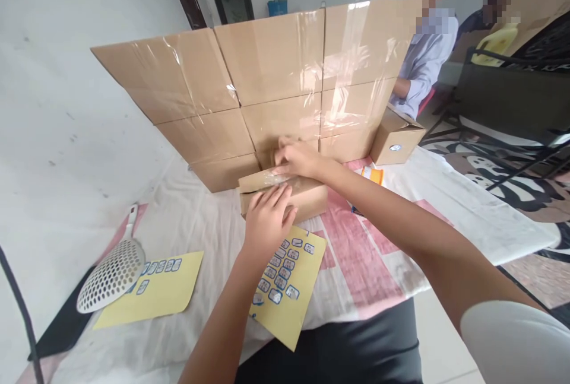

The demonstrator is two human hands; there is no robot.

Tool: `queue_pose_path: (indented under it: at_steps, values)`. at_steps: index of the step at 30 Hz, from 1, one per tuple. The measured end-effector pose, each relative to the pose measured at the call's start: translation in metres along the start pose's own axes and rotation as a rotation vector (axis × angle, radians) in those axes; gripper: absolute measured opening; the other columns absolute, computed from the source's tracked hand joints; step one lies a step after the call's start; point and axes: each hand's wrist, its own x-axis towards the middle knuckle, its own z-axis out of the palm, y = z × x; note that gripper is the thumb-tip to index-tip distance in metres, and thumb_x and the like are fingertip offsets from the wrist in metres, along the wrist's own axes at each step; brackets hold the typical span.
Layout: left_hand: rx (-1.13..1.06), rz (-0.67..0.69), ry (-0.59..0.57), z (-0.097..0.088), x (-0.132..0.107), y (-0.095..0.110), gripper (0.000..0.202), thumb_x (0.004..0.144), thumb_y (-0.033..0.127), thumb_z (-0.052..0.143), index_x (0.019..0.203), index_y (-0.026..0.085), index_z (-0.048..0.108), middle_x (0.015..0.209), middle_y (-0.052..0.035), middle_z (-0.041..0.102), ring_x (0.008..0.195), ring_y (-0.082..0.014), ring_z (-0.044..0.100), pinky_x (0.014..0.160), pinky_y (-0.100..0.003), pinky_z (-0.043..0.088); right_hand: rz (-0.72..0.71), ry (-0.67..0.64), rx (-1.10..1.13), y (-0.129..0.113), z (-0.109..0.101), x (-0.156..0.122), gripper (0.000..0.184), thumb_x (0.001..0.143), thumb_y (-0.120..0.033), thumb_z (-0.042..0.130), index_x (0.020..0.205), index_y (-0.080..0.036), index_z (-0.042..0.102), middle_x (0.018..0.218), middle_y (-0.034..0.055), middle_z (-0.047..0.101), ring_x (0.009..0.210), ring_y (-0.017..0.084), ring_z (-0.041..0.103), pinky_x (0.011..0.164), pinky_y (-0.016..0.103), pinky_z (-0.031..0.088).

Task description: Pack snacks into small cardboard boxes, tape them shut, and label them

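Observation:
A small brown cardboard box lies on the cloth-covered table, its top sealed with clear tape. My left hand rests flat on the box's near side, fingers stretched and together. My right hand lies on the far top edge of the box, fingers pressing down along the tape. Under my left wrist is a yellow sticker sheet with several blue-edged labels.
A wall of taped cardboard boxes stands behind. A second yellow sheet and a white perforated skimmer lie at the left. Another small box and an orange item sit to the right. A person in a pale shirt sits beyond.

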Motion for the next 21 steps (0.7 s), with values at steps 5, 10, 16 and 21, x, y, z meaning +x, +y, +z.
queue_pose_path:
  at_steps: [5, 10, 16, 21]
  values:
    - [-0.022, -0.014, -0.005, -0.007, -0.007, -0.001, 0.042, 0.101, 0.027, 0.051, 0.143, 0.025, 0.059, 0.145, -0.0083, 0.063, 0.136, -0.0280, 0.058, 0.114, -0.050, 0.034, 0.213, 0.238, -0.029, 0.020, -0.012, -0.012, 0.057, 0.077, -0.031, 0.085, 0.123, -0.015, 0.058, 0.112, 0.0134, 0.066, 0.096, 0.028, 0.061, 0.087, 0.040, 0.045]
    - [0.089, -0.073, 0.313, -0.022, -0.053, -0.009, 0.053, 0.093, 0.029, 0.065, 0.144, 0.024, 0.054, 0.151, -0.0155, 0.057, 0.140, -0.0322, 0.054, 0.117, -0.052, 0.035, 0.200, 0.456, 0.257, 0.012, -0.005, -0.137, 0.021, 0.099, -0.038, 0.057, 0.087, -0.021, 0.060, 0.082, 0.0029, 0.063, 0.075, 0.018, 0.057, 0.072, 0.032, 0.043]
    - [0.013, -0.054, -0.463, -0.013, -0.162, 0.055, 0.098, 0.074, 0.057, 0.076, 0.159, 0.028, 0.037, 0.167, -0.0152, 0.033, 0.153, -0.0459, 0.032, 0.119, -0.068, 0.028, 0.630, 0.070, 0.525, -0.043, 0.048, -0.267, 0.014, 0.094, -0.033, 0.056, 0.098, -0.023, 0.065, 0.078, 0.0037, 0.069, 0.066, 0.023, 0.064, 0.062, 0.036, 0.048]
    - [0.022, -0.119, -0.519, -0.011, -0.194, 0.091, 0.079, 0.084, 0.022, 0.063, 0.159, 0.028, 0.040, 0.170, -0.0087, 0.028, 0.158, -0.0412, 0.022, 0.124, -0.069, 0.020, 0.700, -0.008, 0.534, -0.075, 0.070, -0.259, 0.016, 0.091, -0.033, 0.057, 0.100, -0.022, 0.064, 0.093, 0.0088, 0.071, 0.075, 0.025, 0.068, 0.067, 0.038, 0.051]
